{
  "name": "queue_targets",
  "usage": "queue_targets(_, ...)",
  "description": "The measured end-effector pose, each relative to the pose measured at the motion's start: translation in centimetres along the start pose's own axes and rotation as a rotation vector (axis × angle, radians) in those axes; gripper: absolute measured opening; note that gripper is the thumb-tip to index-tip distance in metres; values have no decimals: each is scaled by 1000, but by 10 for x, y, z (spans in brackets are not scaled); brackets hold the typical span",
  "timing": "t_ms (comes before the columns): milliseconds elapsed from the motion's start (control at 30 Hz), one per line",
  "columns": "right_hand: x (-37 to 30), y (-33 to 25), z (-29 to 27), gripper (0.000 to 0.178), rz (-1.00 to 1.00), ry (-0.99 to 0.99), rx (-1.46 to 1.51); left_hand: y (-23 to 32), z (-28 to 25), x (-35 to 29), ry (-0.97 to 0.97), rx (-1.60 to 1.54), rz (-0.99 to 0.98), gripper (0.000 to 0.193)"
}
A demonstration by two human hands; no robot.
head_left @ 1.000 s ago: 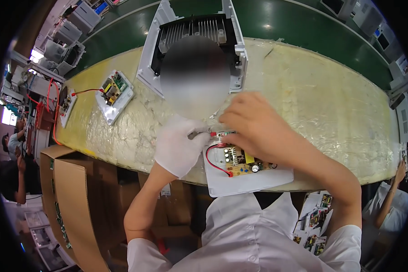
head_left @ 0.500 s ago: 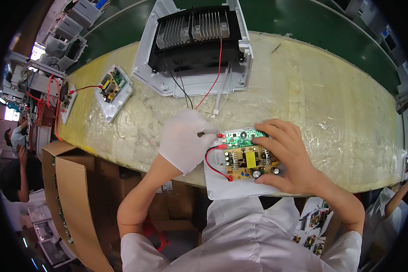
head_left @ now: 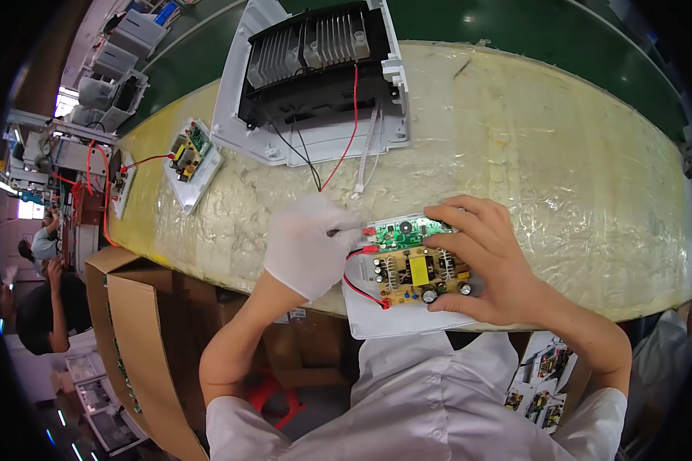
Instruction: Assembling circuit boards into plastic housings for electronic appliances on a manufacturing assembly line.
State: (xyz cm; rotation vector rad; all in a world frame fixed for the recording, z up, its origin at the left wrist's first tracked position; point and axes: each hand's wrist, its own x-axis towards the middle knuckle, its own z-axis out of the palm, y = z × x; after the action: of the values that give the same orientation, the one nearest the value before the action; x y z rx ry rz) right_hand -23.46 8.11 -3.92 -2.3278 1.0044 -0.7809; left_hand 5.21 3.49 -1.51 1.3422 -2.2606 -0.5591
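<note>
Low in the middle of the frame, the gloved left hand (head_left: 309,244) is clenched, its fingertips pinching a small red connector (head_left: 369,230) at the left edge of a green board (head_left: 409,229). Just right of it the bare right hand (head_left: 484,265) lies spread over the boards, fingers curled along the green board's upper right edge and thumb pressed at the lower right corner of a tan board (head_left: 419,275), so it grips the pair from the right. Both boards sit on a white tray (head_left: 384,321) that overhangs the near edge of the surface (head_left: 561,169), which is wrapped in crinkled clear film. A red wire (head_left: 359,288) loops from the tan board's left edge down to its lower left corner.

In the upper middle lies a white housing (head_left: 313,146) with a black finned heat sink (head_left: 315,46) inside; red, black and white leads trail from it down toward the left hand. At the upper left another white tray with a board (head_left: 193,157) rests on the surface, a red lead running left from it. A cardboard box (head_left: 142,338) stands at the lower left, below the surface. Other people work at the far left edge.
</note>
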Motion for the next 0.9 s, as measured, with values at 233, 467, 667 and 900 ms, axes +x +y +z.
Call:
queue_targets(233, 1, 0, 2, 69, 3, 6, -31, 7, 9, 8, 44, 125, 46, 9)
queue_targets(467, -2, -1, -2, 65, -31, -3, 23, -12, -39, 9, 265, 218, -269, 20)
queue_targets(667, -5, -4, -2, 64, -93, -46, 66, -14, -26, 48, 61, 149, -280, 35)
queue_targets(900, -7, -5, 0, 63, -96, -14, 73, -2, -36, 55, 27, -362, -359, 27)
